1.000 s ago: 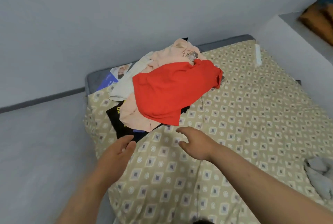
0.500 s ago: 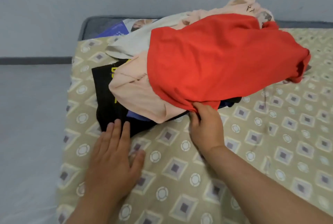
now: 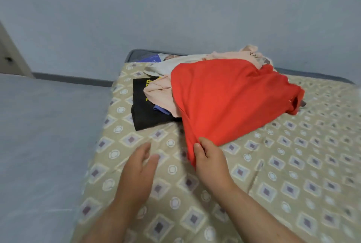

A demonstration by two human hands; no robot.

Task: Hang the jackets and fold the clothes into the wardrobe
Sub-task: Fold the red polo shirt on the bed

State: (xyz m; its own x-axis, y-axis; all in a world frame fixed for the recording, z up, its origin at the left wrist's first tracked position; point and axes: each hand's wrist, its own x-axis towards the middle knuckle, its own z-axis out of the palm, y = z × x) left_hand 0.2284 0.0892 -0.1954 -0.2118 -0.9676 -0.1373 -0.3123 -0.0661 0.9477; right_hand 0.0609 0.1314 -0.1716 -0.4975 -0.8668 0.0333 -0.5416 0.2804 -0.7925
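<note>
L hand [image 3: 137, 168] sits over the bed [image 3: 293, 174] cover near its left edge, fingers [image 3: 145, 148] straight & loosely spread, holding nothing; too blurred to tell if they touch the cover. Behind it lies the clothes pile: black garment [image 3: 145, 114] w/ yellow print at bottom left, pale pink garment [image 3: 160, 94] on it, red garment [image 3: 230, 102] on top, draping toward the front. R hand [image 3: 212, 162], just right of the L, pinches the red garment's near hem btw thumb & curled fingers, cloth bunched in the grip.
</note>
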